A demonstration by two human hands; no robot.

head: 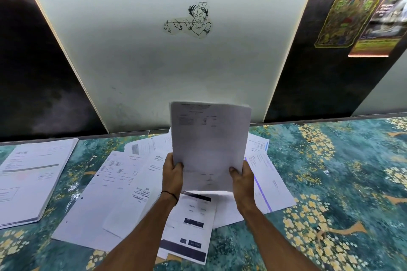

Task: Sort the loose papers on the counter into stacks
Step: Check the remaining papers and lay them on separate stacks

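Left hand (172, 171): you grip the lower left edge of the sheet (211, 138).
Right hand (241, 176): you grip its lower right edge.
Sheet: upright between your hands, print blurred, possibly several pages.
Loose papers (123, 182): spread on the worktop (330, 171) beneath both hands.
Stack (33, 171): well left of your left hand.

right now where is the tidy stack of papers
In the head view, the stack lies on the counter at far left, beside the loose papers.
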